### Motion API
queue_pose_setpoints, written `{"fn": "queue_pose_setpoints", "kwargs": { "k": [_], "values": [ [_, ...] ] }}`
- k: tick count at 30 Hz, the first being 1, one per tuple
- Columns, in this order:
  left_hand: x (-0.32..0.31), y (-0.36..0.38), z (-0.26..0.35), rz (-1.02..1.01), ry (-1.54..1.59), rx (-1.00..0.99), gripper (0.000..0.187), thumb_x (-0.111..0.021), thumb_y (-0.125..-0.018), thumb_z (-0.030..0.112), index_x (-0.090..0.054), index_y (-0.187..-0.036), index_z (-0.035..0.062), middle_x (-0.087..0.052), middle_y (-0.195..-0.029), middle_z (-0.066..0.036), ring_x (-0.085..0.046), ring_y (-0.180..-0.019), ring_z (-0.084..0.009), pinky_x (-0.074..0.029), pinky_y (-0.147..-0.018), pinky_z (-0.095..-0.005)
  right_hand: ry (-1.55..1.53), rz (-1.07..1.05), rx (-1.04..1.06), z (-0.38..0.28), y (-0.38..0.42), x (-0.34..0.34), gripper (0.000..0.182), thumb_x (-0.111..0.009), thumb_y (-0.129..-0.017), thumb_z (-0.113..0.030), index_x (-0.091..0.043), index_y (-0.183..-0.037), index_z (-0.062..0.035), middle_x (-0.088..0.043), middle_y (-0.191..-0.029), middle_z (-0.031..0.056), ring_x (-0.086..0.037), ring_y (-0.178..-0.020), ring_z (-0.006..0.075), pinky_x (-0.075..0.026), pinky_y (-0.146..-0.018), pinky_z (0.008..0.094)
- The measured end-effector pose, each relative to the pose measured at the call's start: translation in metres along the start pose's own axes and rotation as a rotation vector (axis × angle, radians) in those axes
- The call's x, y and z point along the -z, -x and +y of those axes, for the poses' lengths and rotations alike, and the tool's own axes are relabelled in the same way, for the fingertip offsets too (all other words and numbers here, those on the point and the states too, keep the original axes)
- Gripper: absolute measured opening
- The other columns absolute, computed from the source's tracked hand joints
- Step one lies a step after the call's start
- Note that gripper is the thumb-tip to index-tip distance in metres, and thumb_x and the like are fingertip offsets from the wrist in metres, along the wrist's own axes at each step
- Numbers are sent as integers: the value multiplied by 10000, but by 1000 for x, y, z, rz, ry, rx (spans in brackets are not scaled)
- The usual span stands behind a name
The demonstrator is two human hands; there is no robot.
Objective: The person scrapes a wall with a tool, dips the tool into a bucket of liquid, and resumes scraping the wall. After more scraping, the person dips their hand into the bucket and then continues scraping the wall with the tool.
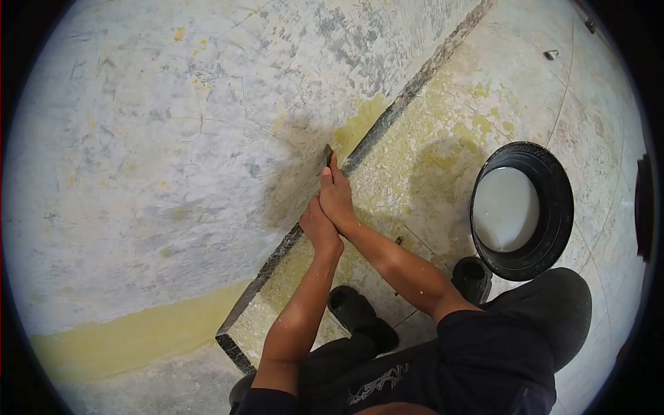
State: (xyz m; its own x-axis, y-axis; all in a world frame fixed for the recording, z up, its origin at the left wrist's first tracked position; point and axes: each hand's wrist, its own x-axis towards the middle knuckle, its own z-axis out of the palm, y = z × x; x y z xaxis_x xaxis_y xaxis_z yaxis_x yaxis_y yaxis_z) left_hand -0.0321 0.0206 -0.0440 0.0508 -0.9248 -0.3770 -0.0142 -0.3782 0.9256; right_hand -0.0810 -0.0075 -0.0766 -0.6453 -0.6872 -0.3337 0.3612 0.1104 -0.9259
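My right hand point(337, 198) is closed around a scraper point(328, 153), whose dark blade sticks out past the fingers against the wall. Just behind it my left hand point(318, 223) is closed too, pressed against the right hand in a two-handed grip; the handle is hidden in the fists. The blade is beside a patch of yellow paint point(361, 124) low on the whitish, mottled wall point(173, 138). A dark skirting strip point(408, 97) runs close by the hands.
Pale flakes and yellow stains cover the floor point(394, 176) along the skirting. A black bucket point(564, 200) with whitish liquid point(505, 207) stands to my right. A yellow band point(138, 339) marks the wall at lower left. My dark shoe point(353, 308) is near the skirting.
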Motion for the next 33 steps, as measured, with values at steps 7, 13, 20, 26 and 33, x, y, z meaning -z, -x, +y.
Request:
{"fn": "queue_pose_setpoints", "kwargs": {
  "k": [7, 13, 20, 26, 33],
  "values": [
    [-5, -7, 18, -49, -64, -42, 299, -490, -938, 184, -658, -960, -62, -655, -959, -113, -612, -844, -169, -475, -736, -287, -63, -22, -63, -5, -1, -5, 541, -390, -971, -297, -305, -1443, -47, -609, -865, 277, -596, -829, 409, -444, -762, 447],
    [-8, 12, 6, 35, -81, -132, 299, -479, -943, 177, -656, -941, -65, -648, -926, -105, -604, -820, -166, -472, -726, -300, 56, -123, 5, -12, 6, 10, 550, -420, -978, -289, -308, -1433, -1, -564, -750, 99, -492, -685, 164, -424, -646, 301],
    [0, -1, 19, -27, -74, -61, 336, -476, -943, 215, -652, -1009, -63, -651, -955, -109, -603, -834, -170, -468, -743, -299, -128, -11, -7, -16, 3, -6, 549, -392, -977, -270, -281, -1429, 20, -599, -801, 220, -560, -707, 278, -446, -699, 369],
    [-2, 3, 37, -170, -197, -104, 339, -450, -963, 247, -622, -1069, -26, -622, -1022, -102, -576, -929, -174, -460, -790, -295, -208, -30, -71, -48, 13, 8, 557, -377, -983, -275, -266, -1441, 21, -619, -952, 220, -583, -820, 279, -460, -743, 350],
    [40, -6, 45, -269, -341, -112, 415, -367, -996, 398, -414, -1233, 60, -553, -1082, -76, -505, -1055, -156, -433, -868, -324, -264, -79, -67, -38, 37, -21, 596, -389, -973, -346, -266, -1452, -13, -625, -1027, 235, -591, -909, 330, -441, -839, 372]
  ]
}}
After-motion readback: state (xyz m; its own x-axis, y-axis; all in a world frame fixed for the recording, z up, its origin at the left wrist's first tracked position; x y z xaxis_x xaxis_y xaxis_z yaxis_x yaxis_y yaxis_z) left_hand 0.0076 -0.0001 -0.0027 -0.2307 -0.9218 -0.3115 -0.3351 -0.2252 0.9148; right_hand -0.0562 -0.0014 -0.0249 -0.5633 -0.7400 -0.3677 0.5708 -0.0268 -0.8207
